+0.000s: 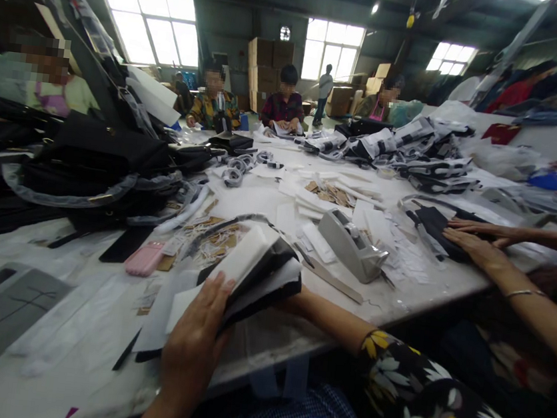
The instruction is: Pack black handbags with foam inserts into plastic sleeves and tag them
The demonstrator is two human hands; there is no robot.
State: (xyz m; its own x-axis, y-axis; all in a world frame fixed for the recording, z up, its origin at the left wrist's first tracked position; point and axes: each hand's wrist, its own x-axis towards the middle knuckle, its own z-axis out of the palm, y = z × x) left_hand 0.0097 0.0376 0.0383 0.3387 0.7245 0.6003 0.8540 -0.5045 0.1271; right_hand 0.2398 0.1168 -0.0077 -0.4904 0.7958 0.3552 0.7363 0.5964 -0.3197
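Note:
A black handbag point(269, 292) with white packing sheets stands tilted at the table's front edge, its wrapped handle arching behind it. My left hand point(199, 324) grips its near left side, fingers laid along a white padding piece point(242, 258). At the bag's right end is my right hand point(293, 299); its fingers are hidden behind the bag, so their grip does not show. Just beyond lie a grey tape dispenser point(347, 244) and a flat metal ruler-like strip point(333, 280). A pink case point(145, 259) lies to the left, beside a dark flat phone-like slab point(126, 243).
Black bags point(98, 155) are heaped at left, and wrapped bag parts point(416, 144) at back right. A grey box-like device point(0, 308) sits front left. A co-worker's hands point(486, 243) press a black piece at right. Other people sit across the white table point(254, 196).

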